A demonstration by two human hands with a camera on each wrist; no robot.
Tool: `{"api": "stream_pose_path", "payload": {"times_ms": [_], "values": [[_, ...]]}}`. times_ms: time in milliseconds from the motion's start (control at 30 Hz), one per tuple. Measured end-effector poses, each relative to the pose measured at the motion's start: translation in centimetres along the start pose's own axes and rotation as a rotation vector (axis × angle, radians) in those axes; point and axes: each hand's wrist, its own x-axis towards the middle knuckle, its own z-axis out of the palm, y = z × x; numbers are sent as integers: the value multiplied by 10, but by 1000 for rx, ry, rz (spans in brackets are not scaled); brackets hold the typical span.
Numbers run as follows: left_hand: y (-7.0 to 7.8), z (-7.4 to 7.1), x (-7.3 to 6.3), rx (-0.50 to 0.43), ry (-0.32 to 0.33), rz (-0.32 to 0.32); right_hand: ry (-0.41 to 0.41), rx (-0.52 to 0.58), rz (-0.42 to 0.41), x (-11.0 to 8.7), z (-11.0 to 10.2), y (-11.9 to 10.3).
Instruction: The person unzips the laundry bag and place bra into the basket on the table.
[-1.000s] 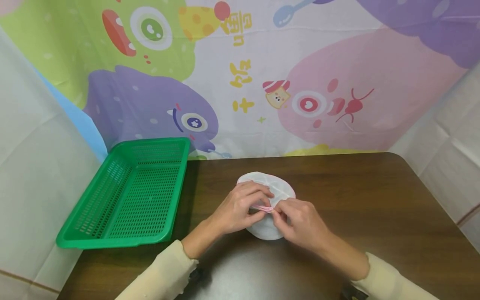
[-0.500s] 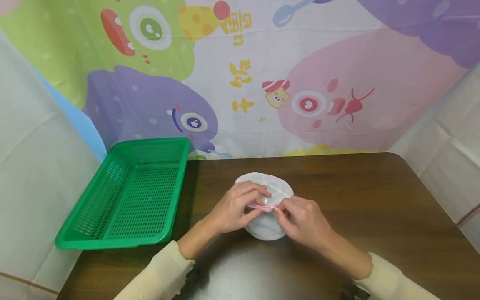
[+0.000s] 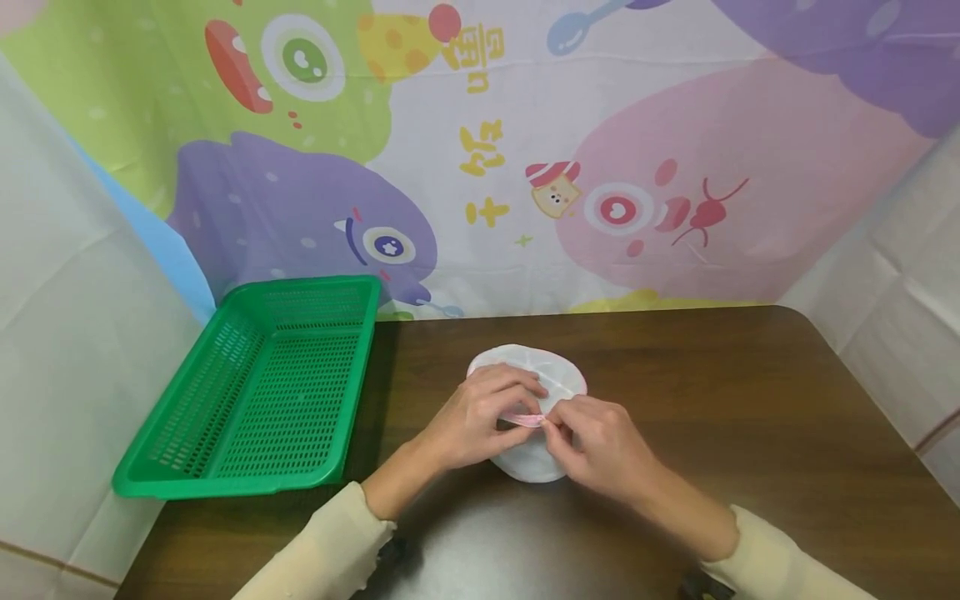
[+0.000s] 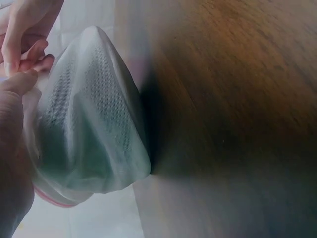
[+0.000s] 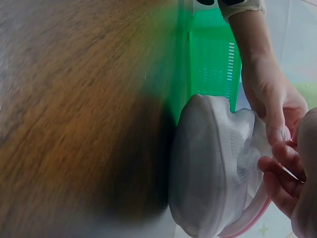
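A round white mesh laundry bag with pink edging stands on the table between my hands. Its thin see-through cloth shows in the left wrist view, where the bag bulges to a soft point. Across its top runs a pink zipper strip. My left hand pinches this strip between thumb and fingers from the left side. On the right, my right hand pinches the strip's end, its fingertips close to those of the left. The small piece within the right fingertips is hidden.
A green plastic basket with slotted walls stands on the left of the dark wooden table. Behind the table hangs a cloth printed with cartoon monsters. White sheets close off both sides.
My right hand shifts slightly right along the pink strip, then comes back to the left. The bag sits a touch further left than before; both hands keep their pinch.
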Motion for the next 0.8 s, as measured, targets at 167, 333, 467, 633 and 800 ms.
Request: {"api": "stream_pose_path", "payload": {"times_ms": [167, 333, 467, 633, 800], "values": [[-1, 2, 0, 6, 15, 15, 4, -10, -6, 1, 1, -1], [-1, 1, 1, -11, 19, 23, 5, -9, -4, 0, 0, 0], [-1, -1, 0, -26, 5, 22, 4, -13, -1, 0, -1, 1], [-2, -5, -2, -49, -7, -2, 12, -15, 5, -1, -3, 5], [-2, -6, -2, -57, 1, -8, 8, -9, 14, -1, -5, 6]]}}
